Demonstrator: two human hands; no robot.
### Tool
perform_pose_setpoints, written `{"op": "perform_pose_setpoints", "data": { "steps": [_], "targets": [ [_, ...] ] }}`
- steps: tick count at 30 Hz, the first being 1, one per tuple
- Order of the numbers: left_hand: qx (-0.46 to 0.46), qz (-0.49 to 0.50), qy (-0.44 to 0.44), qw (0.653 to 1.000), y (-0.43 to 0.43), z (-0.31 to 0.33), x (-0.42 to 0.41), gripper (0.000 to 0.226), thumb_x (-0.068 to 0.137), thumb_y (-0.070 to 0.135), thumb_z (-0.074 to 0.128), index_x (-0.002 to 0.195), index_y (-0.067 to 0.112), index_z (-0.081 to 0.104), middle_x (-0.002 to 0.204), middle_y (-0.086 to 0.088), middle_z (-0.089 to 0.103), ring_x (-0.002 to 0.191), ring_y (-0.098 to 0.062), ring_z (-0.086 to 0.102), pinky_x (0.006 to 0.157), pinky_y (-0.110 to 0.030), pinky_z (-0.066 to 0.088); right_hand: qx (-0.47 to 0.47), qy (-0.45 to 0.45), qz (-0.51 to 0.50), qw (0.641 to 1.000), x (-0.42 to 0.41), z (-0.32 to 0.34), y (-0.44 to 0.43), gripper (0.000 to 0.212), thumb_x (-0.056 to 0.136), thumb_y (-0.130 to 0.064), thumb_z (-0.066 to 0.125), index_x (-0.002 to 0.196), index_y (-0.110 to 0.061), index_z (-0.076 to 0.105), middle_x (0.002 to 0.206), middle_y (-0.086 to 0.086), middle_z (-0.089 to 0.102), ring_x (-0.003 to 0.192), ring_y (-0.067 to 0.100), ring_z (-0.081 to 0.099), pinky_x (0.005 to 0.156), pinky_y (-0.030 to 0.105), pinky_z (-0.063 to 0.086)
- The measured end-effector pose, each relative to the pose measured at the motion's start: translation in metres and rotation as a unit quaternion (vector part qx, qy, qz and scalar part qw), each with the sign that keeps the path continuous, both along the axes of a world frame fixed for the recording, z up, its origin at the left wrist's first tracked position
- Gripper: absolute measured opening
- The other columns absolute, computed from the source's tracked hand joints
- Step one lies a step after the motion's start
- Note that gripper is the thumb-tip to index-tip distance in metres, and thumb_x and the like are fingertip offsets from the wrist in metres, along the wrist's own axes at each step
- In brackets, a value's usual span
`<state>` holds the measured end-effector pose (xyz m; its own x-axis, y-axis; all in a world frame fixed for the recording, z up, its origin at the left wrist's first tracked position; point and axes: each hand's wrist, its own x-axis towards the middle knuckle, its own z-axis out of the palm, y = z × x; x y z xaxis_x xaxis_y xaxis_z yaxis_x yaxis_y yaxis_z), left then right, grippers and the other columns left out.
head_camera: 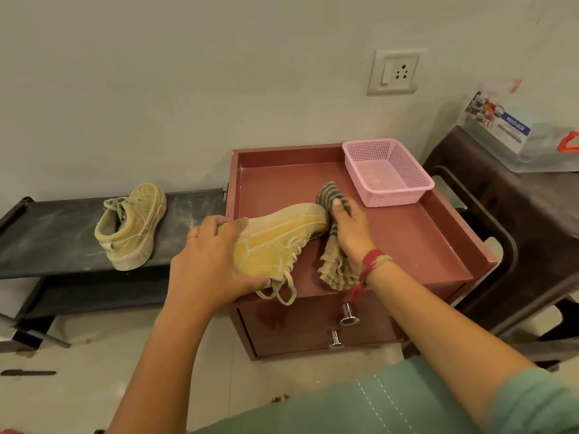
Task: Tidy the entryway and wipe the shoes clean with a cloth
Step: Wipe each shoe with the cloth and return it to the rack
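The left hand (213, 261) grips the heel of a yellow shoe (275, 242) tipped on its side over the red cabinet top (407, 233), while the right hand (351, 230) clutches a striped cloth (335, 267), seemingly pressed to the toe. The second shoe (131, 227) stands on the black rack (47, 239) at nine o'clock; a pink basket (388, 173) sits at one o'clock.
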<state>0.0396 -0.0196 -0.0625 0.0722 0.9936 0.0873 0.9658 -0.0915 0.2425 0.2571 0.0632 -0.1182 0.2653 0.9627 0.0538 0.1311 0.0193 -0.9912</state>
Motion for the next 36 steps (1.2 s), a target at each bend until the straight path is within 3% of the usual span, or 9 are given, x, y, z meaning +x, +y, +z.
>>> {"op": "perform_pose_setpoints", "data": {
  "steps": [2,6,11,15,21,25,29,34,36],
  "targets": [
    [-0.008,-0.011,0.003,1.0,0.001,0.0,-0.003,0.102,0.057,0.066,0.074,0.144,0.036,0.031,0.137,0.009,0.032,0.128,-0.018,0.033,0.085,-0.039,0.048,0.05,-0.045,-0.043,0.997,0.004,0.005,-0.002,0.038,0.099,-0.028,0.043,0.132,-0.012,0.05,0.133,0.007,0.052,0.125,0.021,0.047,0.107,0.039,0.037],
    [-0.032,-0.024,-0.002,0.999,0.004,0.001,-0.008,0.103,0.058,0.064,0.073,0.145,0.037,0.027,0.138,0.011,0.029,0.128,-0.018,0.032,0.088,-0.04,0.048,0.086,-0.252,0.192,0.945,-0.022,-0.013,-0.023,0.039,0.097,-0.042,0.04,0.137,-0.041,0.038,0.154,-0.01,0.024,0.144,0.012,0.011,0.114,0.041,0.008],
    [-0.027,-0.035,-0.014,0.999,0.006,0.0,-0.011,0.102,0.059,0.062,0.073,0.146,0.037,0.026,0.138,0.012,0.028,0.128,-0.016,0.031,0.088,-0.04,0.047,-0.044,-0.118,0.1,0.987,-0.017,-0.005,-0.007,0.044,0.099,-0.037,0.038,0.143,-0.032,0.031,0.158,0.002,0.008,0.146,0.019,0.003,0.116,0.039,0.006],
    [-0.048,-0.064,-0.061,0.995,0.007,-0.005,-0.023,0.104,0.055,0.062,0.072,0.144,0.044,0.023,0.138,0.018,0.023,0.128,-0.014,0.029,0.087,-0.039,0.046,0.035,-0.239,0.193,0.951,-0.026,-0.01,-0.022,0.041,0.096,-0.044,0.04,0.136,-0.05,0.031,0.158,-0.008,0.005,0.144,0.02,-0.011,0.111,0.043,0.001],
    [-0.028,-0.065,-0.102,0.992,0.007,-0.007,-0.023,0.107,0.044,0.063,0.066,0.142,0.044,0.029,0.132,0.021,0.028,0.123,-0.013,0.036,0.086,-0.041,0.048,-0.073,-0.039,0.103,0.991,0.001,-0.001,0.0,0.037,0.099,-0.03,0.041,0.133,-0.016,0.048,0.119,0.0,0.057,0.121,0.023,0.051,0.093,0.025,0.04],
    [-0.002,-0.018,-0.205,0.979,0.006,-0.013,-0.026,0.121,0.048,0.044,0.09,0.147,0.039,0.019,0.139,0.009,0.025,0.119,-0.008,0.032,0.096,-0.04,0.044,0.033,-0.067,0.056,0.996,-0.027,0.017,-0.019,0.037,0.098,-0.035,0.041,0.134,-0.024,0.047,0.131,0.0,0.054,0.126,0.018,0.047,0.104,0.033,0.038],
    [0.019,-0.021,-0.292,0.956,0.006,-0.021,-0.032,0.138,0.044,0.038,0.093,0.147,0.043,0.001,0.142,0.006,0.031,0.128,-0.009,0.036,0.104,-0.038,0.041,0.14,-0.224,0.15,0.953,-0.066,0.048,-0.046,0.045,0.094,-0.052,0.032,0.138,-0.043,0.034,0.151,-0.005,0.031,0.143,0.016,0.019,0.115,0.049,0.018],
    [0.059,-0.037,-0.322,0.944,0.006,-0.022,-0.027,0.124,0.065,0.019,0.084,0.149,0.04,-0.005,0.152,0.002,0.025,0.137,-0.014,0.032,0.106,-0.033,0.037,0.121,-0.462,0.274,0.834,-0.114,0.04,-0.061,0.043,0.096,-0.048,0.035,0.139,-0.046,0.032,0.158,-0.009,0.008,0.146,0.024,-0.002,0.111,0.063,-0.005],
    [0.062,-0.036,-0.317,0.946,0.006,-0.022,-0.027,0.122,0.066,0.017,0.082,0.149,0.039,-0.004,0.155,0.001,0.02,0.139,-0.013,0.027,0.105,-0.031,0.034,0.12,-0.474,0.267,0.83,-0.113,0.033,-0.057,0.043,0.095,-0.051,0.035,0.138,-0.051,0.03,0.158,-0.011,0.004,0.145,0.024,-0.006,0.111,0.061,-0.01]
  ]
}}
